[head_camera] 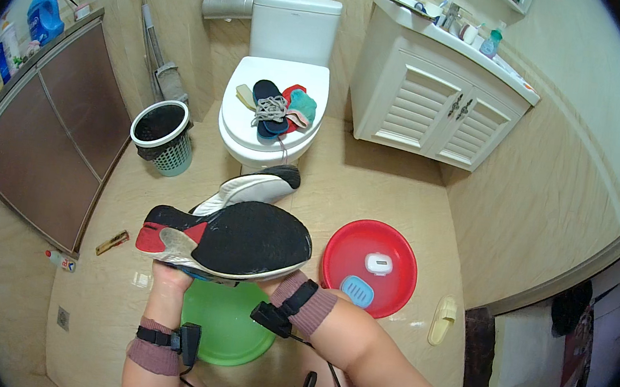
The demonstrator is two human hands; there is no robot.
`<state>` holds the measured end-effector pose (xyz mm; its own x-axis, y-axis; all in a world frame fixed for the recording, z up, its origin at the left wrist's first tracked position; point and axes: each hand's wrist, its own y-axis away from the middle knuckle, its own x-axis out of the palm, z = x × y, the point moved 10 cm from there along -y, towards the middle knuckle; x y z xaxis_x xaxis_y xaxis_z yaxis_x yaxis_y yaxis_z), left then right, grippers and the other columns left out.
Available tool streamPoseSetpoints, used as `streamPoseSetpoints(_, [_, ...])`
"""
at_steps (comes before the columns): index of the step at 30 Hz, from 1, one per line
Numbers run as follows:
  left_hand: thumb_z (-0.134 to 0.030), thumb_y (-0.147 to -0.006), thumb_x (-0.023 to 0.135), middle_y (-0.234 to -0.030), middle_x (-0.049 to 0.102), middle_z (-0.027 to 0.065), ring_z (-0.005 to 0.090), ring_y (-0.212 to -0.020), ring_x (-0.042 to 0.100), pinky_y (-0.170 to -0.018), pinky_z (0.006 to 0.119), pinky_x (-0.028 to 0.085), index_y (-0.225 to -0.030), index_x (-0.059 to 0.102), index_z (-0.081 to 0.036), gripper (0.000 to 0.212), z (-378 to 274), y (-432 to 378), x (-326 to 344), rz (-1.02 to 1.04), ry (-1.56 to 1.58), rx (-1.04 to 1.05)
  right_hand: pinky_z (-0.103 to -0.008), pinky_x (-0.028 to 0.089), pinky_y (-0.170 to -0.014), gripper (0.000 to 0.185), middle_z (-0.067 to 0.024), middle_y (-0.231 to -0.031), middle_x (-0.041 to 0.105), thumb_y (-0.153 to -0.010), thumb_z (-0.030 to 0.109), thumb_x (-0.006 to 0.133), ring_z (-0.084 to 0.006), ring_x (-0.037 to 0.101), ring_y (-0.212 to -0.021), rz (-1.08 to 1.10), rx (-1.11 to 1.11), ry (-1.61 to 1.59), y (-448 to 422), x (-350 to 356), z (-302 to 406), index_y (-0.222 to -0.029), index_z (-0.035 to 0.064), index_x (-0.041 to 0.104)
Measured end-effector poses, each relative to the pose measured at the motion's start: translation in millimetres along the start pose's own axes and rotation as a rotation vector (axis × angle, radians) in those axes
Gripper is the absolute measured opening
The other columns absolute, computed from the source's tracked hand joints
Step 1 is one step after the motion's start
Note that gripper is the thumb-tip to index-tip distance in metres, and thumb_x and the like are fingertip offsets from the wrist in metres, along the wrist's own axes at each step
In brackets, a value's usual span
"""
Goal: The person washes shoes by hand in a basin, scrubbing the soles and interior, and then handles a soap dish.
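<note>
A sneaker [253, 241] with a black sole and a red heel patch is held up, its sole facing me. Behind it shows a second sneaker [255, 192], white with a black end; I cannot tell which hand supports that one. My left hand [173, 276] grips the nearer sneaker from below at the heel, fingers hidden behind it. At the toe end, my right hand [272, 285] goes behind the same sneaker and is mostly hidden. Below the sneakers, a green basin [231, 328] sits on the floor between my arms.
A red basin [341, 243] holds a white brush-like item [379, 264] and a blue soap dish [357, 291]. On the toilet lid [238, 122] lie dark insoles [267, 90], grey shoelaces [271, 110] and cloths [302, 106]. A brush [112, 242], bottle [59, 261], bin [174, 155] and slipper [443, 320] stand around.
</note>
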<state>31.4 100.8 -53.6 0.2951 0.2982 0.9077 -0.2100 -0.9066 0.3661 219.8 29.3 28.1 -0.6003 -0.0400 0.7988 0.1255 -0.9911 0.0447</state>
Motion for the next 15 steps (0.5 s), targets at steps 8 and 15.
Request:
streamPoseSetpoints(8, [-0.040,-0.092,0.041,-0.120,0.058,0.0128,0.0299,-0.112,0.053,-0.102,0.049,0.038,-0.114,0.059,-0.008,0.043,-4,19,19,-0.018,-0.095,0.021,-0.0411,0.045,-0.090,0.050,-0.0107,-0.112,0.061,-0.087,0.047,0.047,-0.0268,0.057,-0.101,0.036,0.017,-0.026,0,11,-14,-0.117,0.0084,0.055])
streamPoseSetpoints(15, [-0.054,-0.088,0.040,-0.134,0.046,0.0177,0.0371,-0.123,0.043,-0.106,0.052,0.029,-0.128,0.049,-0.005,0.064,28,52,58,0.116,-0.187,-0.229,-0.0417,0.045,-0.091,0.049,-0.0106,-0.112,0.061,-0.087,0.047,0.046,-0.0271,0.056,-0.102,0.052,0.012,-0.058,-2,12,-21,-0.118,0.0087,0.055])
